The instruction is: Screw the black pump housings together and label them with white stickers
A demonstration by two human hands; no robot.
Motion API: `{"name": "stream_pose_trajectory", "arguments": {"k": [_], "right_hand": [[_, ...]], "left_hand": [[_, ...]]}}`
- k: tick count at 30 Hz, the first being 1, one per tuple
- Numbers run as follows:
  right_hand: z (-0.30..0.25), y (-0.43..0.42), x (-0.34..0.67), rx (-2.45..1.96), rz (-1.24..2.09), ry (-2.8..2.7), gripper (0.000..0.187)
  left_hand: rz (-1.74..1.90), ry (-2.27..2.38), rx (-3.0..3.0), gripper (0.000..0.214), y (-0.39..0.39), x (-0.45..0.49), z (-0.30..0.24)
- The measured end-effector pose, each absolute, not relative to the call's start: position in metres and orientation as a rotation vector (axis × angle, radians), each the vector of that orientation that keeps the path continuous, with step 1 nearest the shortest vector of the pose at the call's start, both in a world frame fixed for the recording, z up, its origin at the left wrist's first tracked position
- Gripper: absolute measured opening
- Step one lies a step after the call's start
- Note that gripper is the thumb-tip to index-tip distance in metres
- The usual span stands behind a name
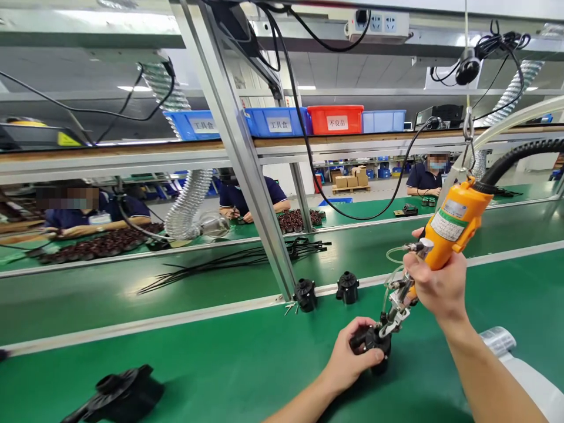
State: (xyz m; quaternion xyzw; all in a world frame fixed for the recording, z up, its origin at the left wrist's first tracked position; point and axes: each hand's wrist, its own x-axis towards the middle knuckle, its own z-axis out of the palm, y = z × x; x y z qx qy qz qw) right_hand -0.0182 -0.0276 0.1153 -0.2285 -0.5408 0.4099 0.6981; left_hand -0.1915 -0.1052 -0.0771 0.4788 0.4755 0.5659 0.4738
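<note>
My left hand (pixel 350 352) is closed around a small black plastic part (pixel 375 343) that rests on the green bench mat (pixel 247 364). My right hand (pixel 438 282) grips an orange powered screwdriver (pixel 456 223), which hangs from a cord and carries a black hose. The tool's metal tip (pixel 394 317) points down and touches the top of the black part. Two more black parts (pixel 305 294) (pixel 348 286) stand upright at the far edge of the mat, beyond my hands.
A larger black housing (pixel 118 393) lies at the near left. A slanted aluminium frame post (pixel 247 170) rises mid-bench. Black cable ties (pixel 238 258) lie on the conveyor belt. Blue and red bins (pixel 335 119) sit on the shelf above. Several seated co-workers work beyond.
</note>
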Motion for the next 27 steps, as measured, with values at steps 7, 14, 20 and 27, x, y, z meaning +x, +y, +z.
{"name": "stream_pose_trajectory", "arguments": {"k": [7,14,20,27], "right_hand": [[0.099,-0.023,-0.038,-0.449,1.021,-1.277,0.045],[0.087,-0.026,-0.050,-0.527,1.056,-1.385,0.048],[0.081,-0.023,-0.049,-0.515,1.063,-1.358,0.050],[0.095,-0.005,-0.021,-0.503,0.912,-1.242,0.058]], "left_hand": [[1.342,1.121,1.166,0.056,-0.103,-0.196,-0.078],[1.293,1.076,1.152,0.058,-0.103,-0.195,-0.073],[1.263,1.100,1.285,0.054,-0.104,-0.200,-0.069],[1.492,1.760,1.678,0.049,-0.099,-0.206,-0.083]]}}
